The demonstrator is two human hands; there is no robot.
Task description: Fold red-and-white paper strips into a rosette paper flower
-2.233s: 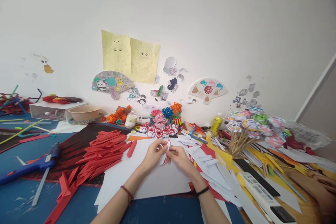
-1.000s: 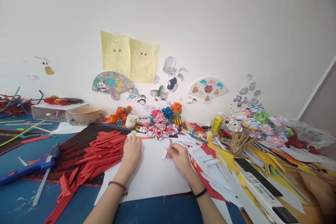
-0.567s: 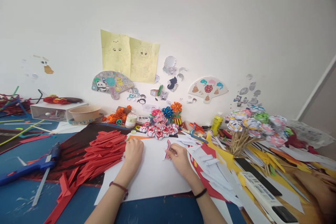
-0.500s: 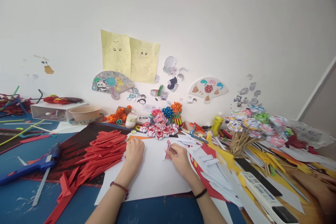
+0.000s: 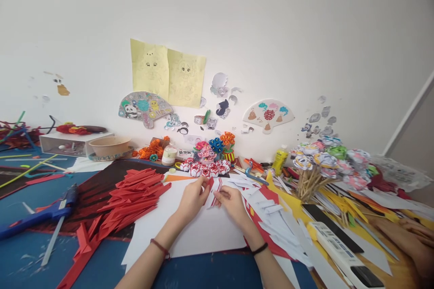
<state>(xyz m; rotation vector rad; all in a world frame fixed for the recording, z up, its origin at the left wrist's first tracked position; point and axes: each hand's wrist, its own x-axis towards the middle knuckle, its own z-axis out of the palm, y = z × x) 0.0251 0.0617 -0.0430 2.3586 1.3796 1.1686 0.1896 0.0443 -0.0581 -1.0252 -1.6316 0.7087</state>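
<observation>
My left hand (image 5: 194,196) is closed, its fingertips pinching a small red folded paper piece (image 5: 210,183). Just beside it, my right hand (image 5: 231,205) grips a red-and-white striped stack of folded paper (image 5: 217,188) between thumb and fingers. Both hands are close together over a white paper sheet (image 5: 196,237), and the two pieces meet or overlap. A heap of red folded strips (image 5: 135,198) lies left of the sheet. White folded strips (image 5: 271,216) lie to the right, partly on red paper.
Red-and-white paper flowers (image 5: 205,170) stand behind the sheet, near a small glue bottle (image 5: 169,156). At left is a blue glue gun (image 5: 63,207). A bunch of paper flowers on sticks (image 5: 310,176), a white power strip (image 5: 342,253) and another person's hand (image 5: 403,239) are at right.
My left hand has moved right, from the sheet's far left edge to my right hand, with a red paper piece now at its fingertips. The right hand stays almost in place.
</observation>
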